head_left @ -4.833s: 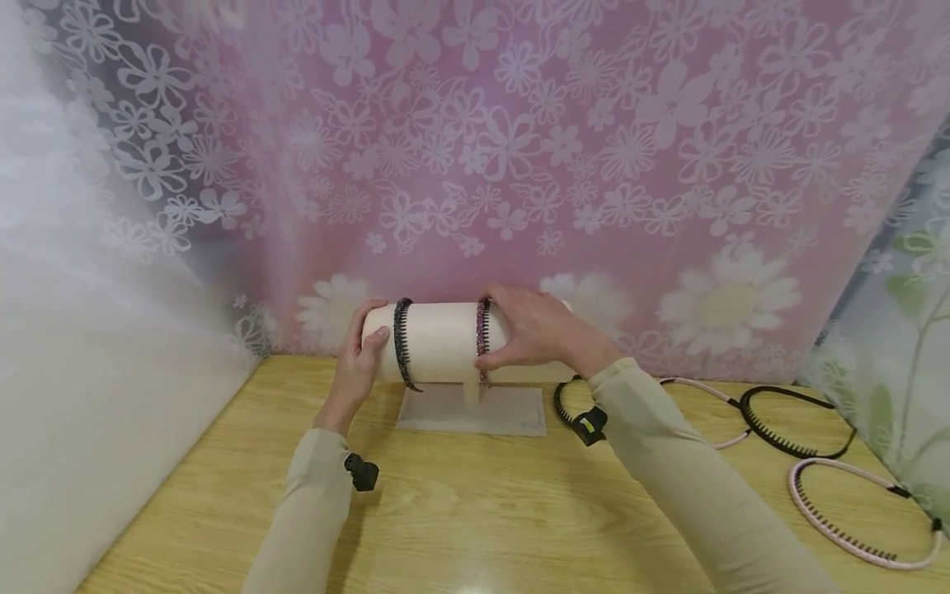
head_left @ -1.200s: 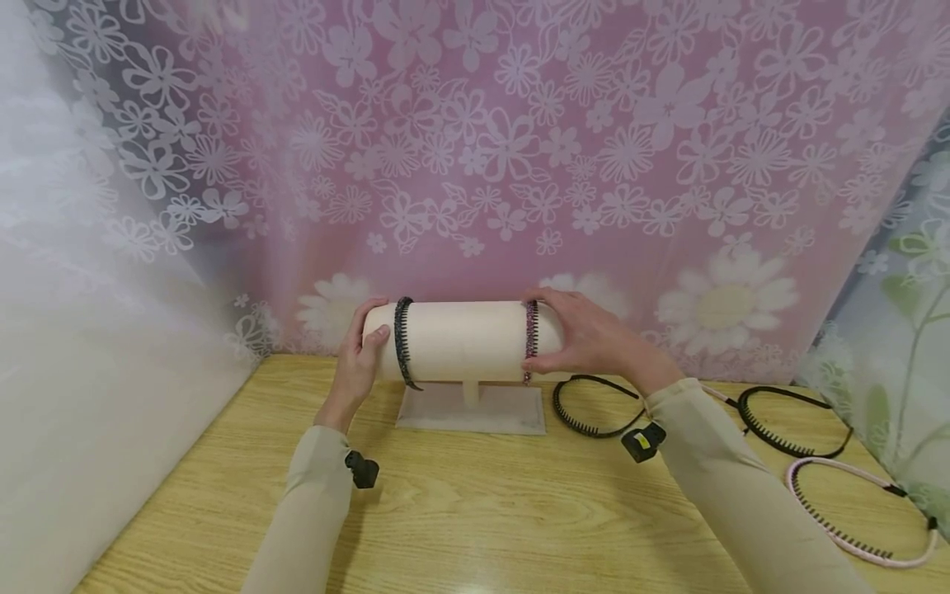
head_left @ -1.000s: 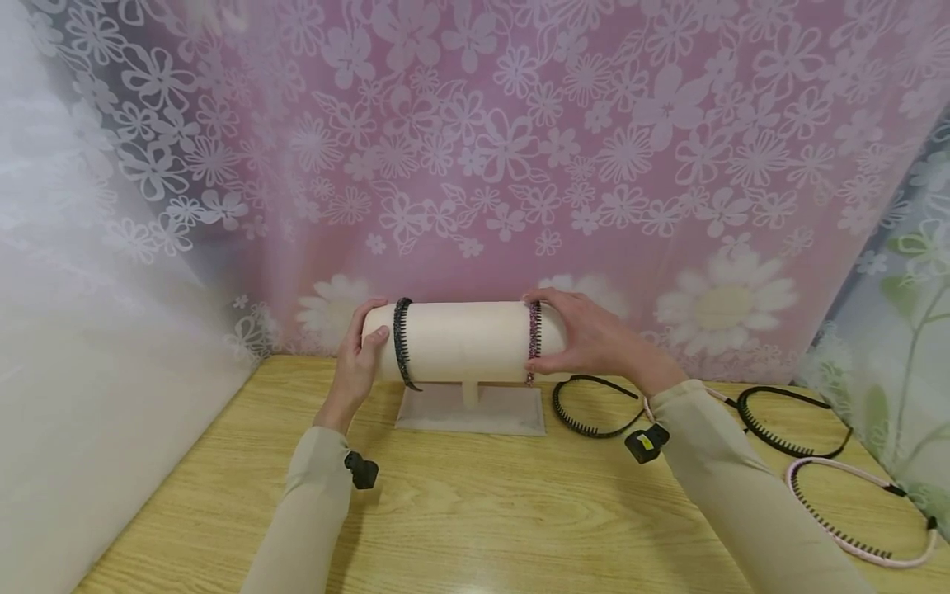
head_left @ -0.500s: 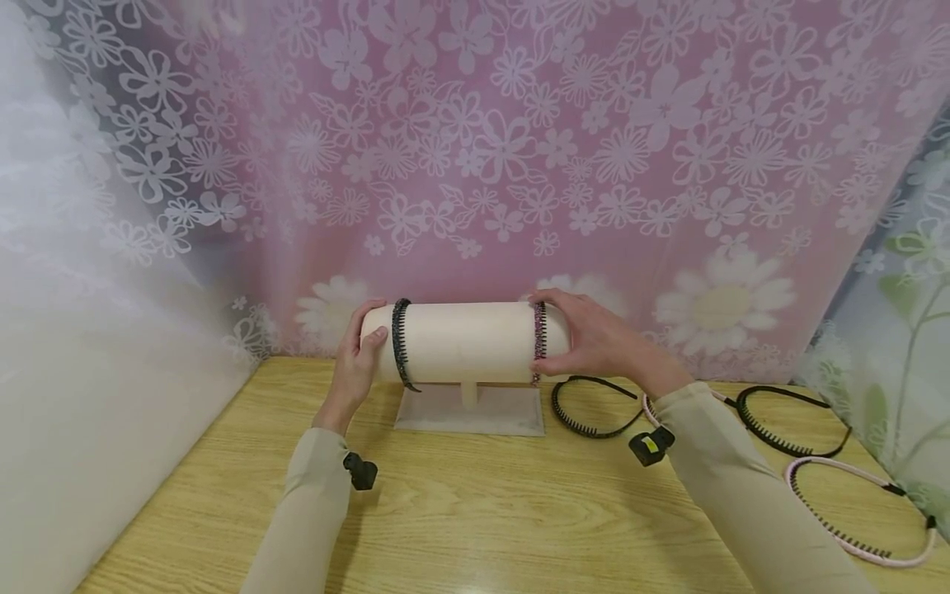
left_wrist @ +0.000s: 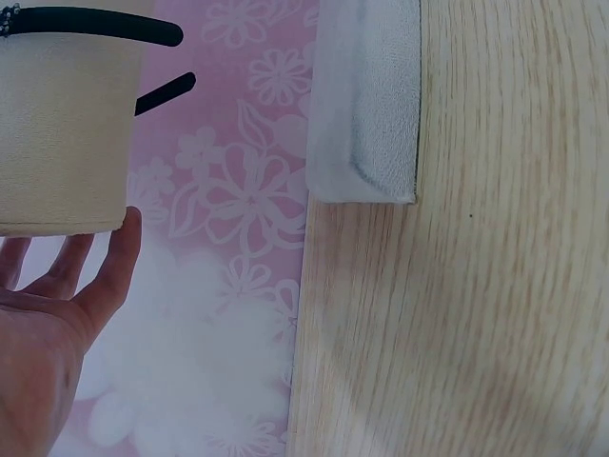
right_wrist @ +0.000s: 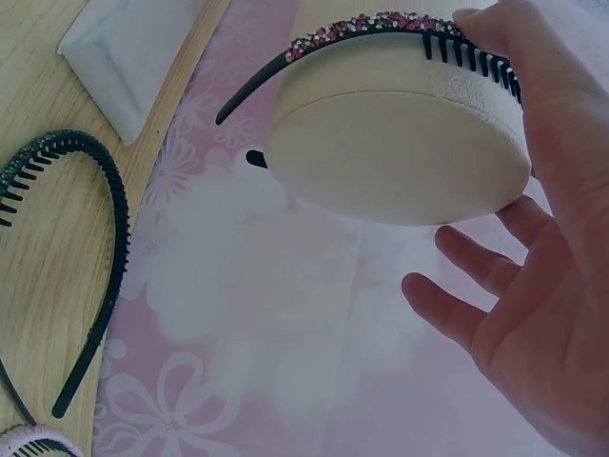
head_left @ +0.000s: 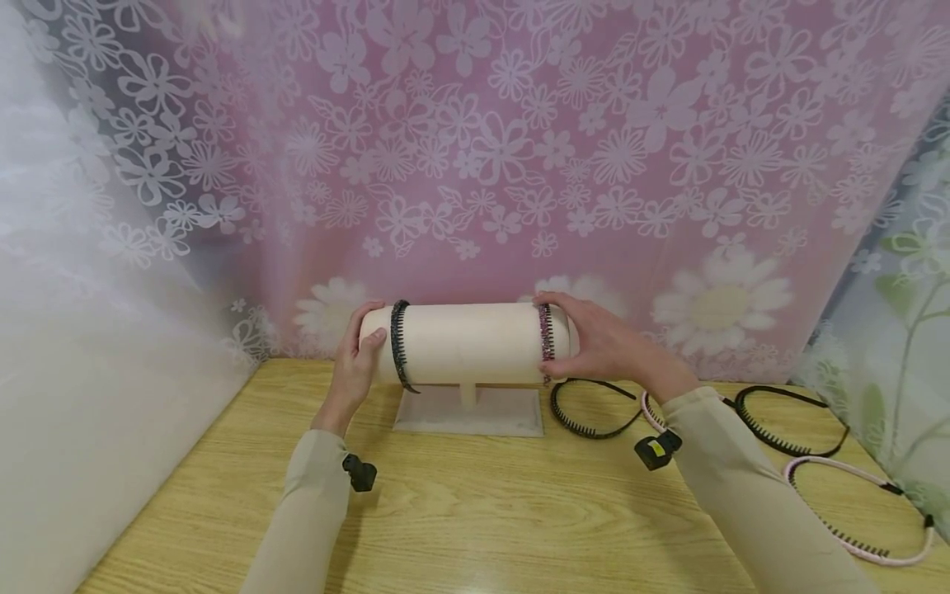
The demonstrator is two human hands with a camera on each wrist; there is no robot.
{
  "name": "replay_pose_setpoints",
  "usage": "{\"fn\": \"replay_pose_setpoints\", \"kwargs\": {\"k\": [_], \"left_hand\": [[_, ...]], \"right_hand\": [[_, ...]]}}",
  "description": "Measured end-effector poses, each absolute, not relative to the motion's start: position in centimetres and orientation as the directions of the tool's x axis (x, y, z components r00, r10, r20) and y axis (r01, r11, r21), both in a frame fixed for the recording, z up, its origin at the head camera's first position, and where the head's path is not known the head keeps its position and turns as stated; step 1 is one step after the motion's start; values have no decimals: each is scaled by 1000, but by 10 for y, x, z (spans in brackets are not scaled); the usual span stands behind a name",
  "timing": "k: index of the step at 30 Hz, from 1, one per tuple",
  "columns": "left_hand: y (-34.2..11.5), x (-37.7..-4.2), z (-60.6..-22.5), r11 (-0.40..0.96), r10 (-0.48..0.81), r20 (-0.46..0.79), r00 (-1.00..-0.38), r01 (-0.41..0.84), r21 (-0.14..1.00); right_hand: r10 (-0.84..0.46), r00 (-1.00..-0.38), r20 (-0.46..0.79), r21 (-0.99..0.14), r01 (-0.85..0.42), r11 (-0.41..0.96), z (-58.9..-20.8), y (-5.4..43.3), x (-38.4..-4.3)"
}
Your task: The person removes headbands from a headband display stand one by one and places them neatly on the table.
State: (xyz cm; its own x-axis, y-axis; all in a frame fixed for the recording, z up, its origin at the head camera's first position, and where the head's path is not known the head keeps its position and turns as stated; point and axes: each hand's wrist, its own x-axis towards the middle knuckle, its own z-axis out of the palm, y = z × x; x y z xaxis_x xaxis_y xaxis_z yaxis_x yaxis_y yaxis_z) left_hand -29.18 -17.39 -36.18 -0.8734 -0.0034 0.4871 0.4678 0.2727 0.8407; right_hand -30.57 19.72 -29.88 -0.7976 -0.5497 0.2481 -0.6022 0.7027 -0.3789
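Note:
In the head view a cream padded headband display stand (head_left: 471,346) rises on a short post from a pale base (head_left: 505,412). My left hand (head_left: 350,371) grips the roll's left end, thumb in front and fingers behind. Close to it, a dark glittery toothed headband (head_left: 399,342) sits around the roll. At the right end my right hand (head_left: 604,342) holds a pink glittery headband (head_left: 546,330), thumb at the front and fingers over the top. The right wrist view shows the thumb on this headband's stone-covered band (right_wrist: 371,26); its tips point down past the roll.
On the wooden table (head_left: 460,511) at right lie a dark toothed headband (head_left: 582,431), a pink one (head_left: 651,412) partly hidden by my right wrist, a black one (head_left: 775,441) and another pink one (head_left: 853,544). A flowered curtain (head_left: 475,165) hangs close behind the stand.
My right hand has slid the pink glittery headband from the roll's middle to near its right end, only slightly in the last second. My left hand has kept its grip.

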Motion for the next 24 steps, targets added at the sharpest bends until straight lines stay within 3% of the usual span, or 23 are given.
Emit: {"fn": "replay_pose_setpoints", "kwargs": {"k": [8, 16, 24], "left_hand": [[-173, -290, -361, 289, -8, 477, -879, 454, 843], [-182, -316, -386, 283, -20, 478, -878, 454, 845], [-182, -317, -389, 295, -34, 503, -864, 472, 831]], "right_hand": [[-546, -796, 261, -375, -605, 703, -300, 199, -304], [-556, -782, 282, -385, -623, 681, -304, 202, -301], [-545, -787, 288, -389, -617, 684, -309, 207, -296]]}}
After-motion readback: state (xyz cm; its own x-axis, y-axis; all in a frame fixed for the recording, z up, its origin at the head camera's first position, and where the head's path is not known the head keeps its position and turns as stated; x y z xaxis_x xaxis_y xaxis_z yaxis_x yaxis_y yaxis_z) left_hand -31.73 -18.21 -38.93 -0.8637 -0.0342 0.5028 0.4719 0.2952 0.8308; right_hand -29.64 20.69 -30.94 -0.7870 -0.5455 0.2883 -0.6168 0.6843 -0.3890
